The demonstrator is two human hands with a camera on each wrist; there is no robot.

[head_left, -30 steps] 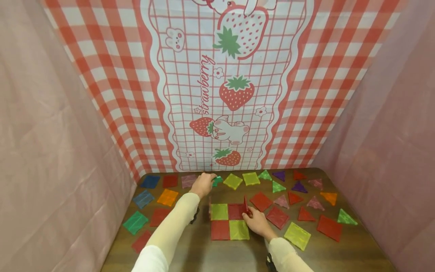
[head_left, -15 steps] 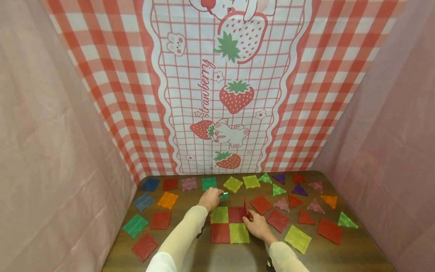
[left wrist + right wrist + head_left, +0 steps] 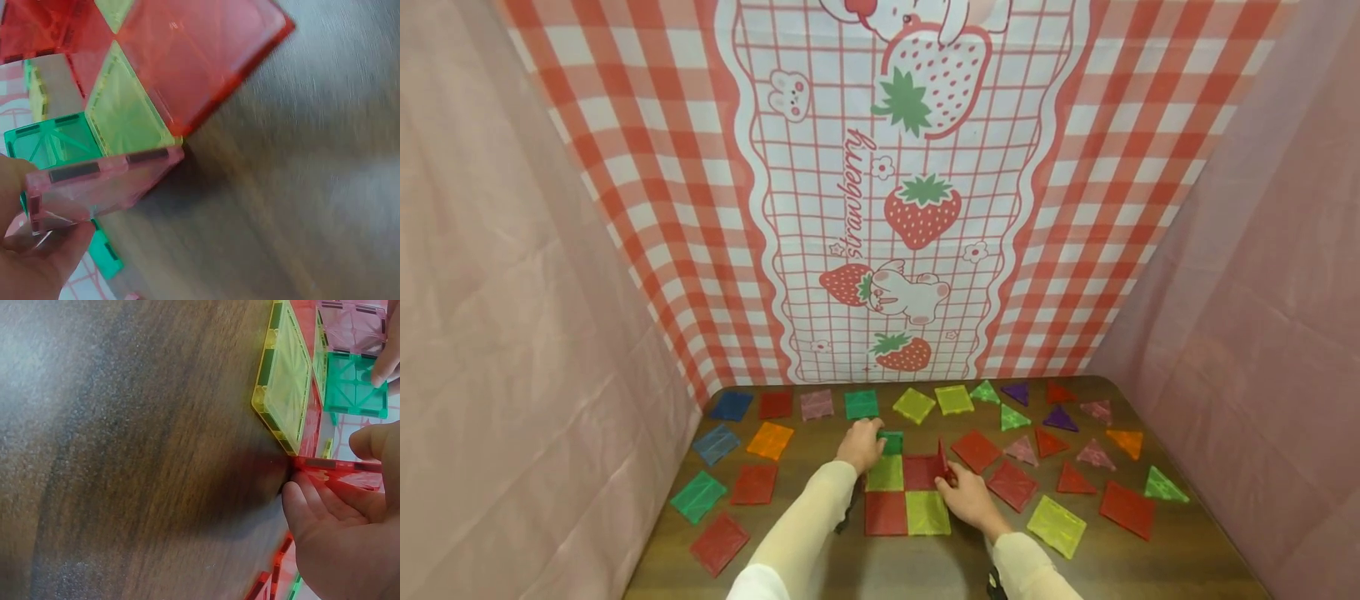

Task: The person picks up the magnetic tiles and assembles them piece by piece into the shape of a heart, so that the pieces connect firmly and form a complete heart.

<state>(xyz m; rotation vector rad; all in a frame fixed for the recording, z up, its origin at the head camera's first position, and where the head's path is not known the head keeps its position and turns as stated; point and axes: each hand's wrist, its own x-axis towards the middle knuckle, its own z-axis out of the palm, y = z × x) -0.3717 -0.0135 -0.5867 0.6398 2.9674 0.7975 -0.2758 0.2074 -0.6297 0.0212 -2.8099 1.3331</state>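
Observation:
Four-square flat base of translucent magnetic tiles lies mid-table, with yellow tiles and red tiles alternating. My left hand holds a green square tile upright at the base's back left edge. In the left wrist view, a pink square tile stands along the base's left side, meeting the green one beside my fingers. My right hand holds a standing red square tile at the base's right edge. Its fingers lie against the tile's outer face, with the thumb on the other side.
Loose square tiles lie left and behind, including a blue tile, an orange tile and a green tile. Several triangle tiles and more squares spread over the right side. A checked cloth hangs behind the table.
My left hand has brought the green tile from the back of the table toward me and set it against the base's back edge. My right hand stays at the standing red tile.

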